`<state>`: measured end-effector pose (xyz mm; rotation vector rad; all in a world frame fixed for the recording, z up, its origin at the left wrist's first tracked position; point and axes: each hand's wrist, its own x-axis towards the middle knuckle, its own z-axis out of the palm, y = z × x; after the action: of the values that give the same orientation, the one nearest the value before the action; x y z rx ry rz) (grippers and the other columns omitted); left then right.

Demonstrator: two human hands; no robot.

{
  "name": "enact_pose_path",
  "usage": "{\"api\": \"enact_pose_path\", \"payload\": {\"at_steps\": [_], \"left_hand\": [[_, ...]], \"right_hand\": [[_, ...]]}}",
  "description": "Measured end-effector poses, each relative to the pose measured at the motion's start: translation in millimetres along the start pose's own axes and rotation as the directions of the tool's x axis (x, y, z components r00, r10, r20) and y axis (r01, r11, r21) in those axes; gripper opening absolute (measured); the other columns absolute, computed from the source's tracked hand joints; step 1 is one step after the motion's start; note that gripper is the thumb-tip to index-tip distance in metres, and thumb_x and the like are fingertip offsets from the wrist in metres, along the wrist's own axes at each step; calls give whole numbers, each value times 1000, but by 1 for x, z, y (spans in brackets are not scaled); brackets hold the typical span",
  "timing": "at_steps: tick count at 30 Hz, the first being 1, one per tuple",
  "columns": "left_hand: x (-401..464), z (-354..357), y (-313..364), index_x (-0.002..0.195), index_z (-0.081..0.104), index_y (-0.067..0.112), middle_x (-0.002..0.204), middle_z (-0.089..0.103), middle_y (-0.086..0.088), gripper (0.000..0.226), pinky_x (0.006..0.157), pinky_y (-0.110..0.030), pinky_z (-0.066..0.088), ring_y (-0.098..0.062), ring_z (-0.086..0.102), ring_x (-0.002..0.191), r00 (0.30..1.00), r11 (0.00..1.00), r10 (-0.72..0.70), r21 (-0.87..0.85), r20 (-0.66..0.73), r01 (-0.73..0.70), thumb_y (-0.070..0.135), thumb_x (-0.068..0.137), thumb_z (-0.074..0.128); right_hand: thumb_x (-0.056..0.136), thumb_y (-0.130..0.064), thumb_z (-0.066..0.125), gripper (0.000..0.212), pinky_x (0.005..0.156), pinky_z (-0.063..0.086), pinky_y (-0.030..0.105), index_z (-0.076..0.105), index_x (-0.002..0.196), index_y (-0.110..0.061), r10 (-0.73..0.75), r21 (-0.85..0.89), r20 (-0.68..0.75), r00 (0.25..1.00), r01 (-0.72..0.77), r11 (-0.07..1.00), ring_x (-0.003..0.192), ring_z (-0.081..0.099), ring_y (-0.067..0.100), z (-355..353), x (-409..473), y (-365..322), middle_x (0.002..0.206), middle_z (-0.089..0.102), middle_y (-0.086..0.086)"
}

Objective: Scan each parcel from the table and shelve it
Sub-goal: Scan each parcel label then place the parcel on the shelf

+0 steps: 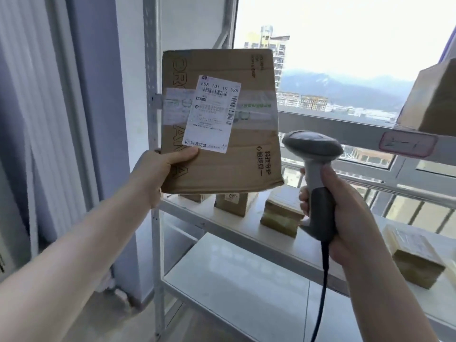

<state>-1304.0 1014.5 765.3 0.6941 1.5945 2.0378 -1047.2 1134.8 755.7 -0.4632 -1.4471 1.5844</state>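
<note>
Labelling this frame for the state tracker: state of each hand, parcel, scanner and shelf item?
Left hand: grips the big box's lower left corner.
Large brown cardboard box: held upright in the air, taped shut, white label facing the camera.
Right hand: wrapped round the scanner handle.
Grey corded barcode scanner: held upright, right of the box.
Small brown parcels: resting on the white shelf.

Matt brown cardboard, crossed by glossy clear tape under a smooth white paper label (211, 113), is seen on the parcel (219, 119), beside it a smooth grey plastic scanner (314, 166).
</note>
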Motion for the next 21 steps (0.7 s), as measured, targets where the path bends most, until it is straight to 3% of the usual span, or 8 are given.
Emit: {"api": "enact_pose_path", "payload": {"at_steps": [2,6,11,17,21], "left_hand": [[6,15,14,103,72,14,92,77,0,54,56,-22,56,-12,72,70,999,999,38,8,27,-38,27,53,91],[20,52,46,87,73,18,75,75,5,21,63,-24,57,-11,69,65,993,995,81,44,88,-85,23,71,84],[52,99,95,92,68,23,68,73,7,17,45,-19,52,-9,69,53,973,993,32,105,229,-57,30,80,78],[98,142,147,92,65,23,76,69,2,26,46,-26,55,-15,67,54,936,961,-100,278,337,3,45,82,74],[119,164,172,95,63,23,68,69,0,29,49,-29,55,-17,68,54,935,926,-102,376,341,-36,49,84,71]], "right_hand": [[77,-50,61,45,49,44,28,64,101,-13,-31,-1,-21,999,31,1000,54,56,13,-5,4,-10,66,63,5],[78,-52,61,42,46,44,27,65,99,-15,-104,-4,-70,992,104,995,53,56,13,-18,15,-33,66,63,5],[76,-56,64,59,46,45,25,64,115,-11,-132,-9,-138,982,132,991,52,56,12,-33,37,-60,67,64,2],[89,-52,61,42,47,46,23,65,109,-15,-142,-43,-237,961,135,990,54,58,10,-43,60,-82,65,65,0],[89,-49,63,39,53,49,23,65,105,-14,-187,-63,-285,940,177,982,55,58,13,-42,73,-91,65,65,3]]}}
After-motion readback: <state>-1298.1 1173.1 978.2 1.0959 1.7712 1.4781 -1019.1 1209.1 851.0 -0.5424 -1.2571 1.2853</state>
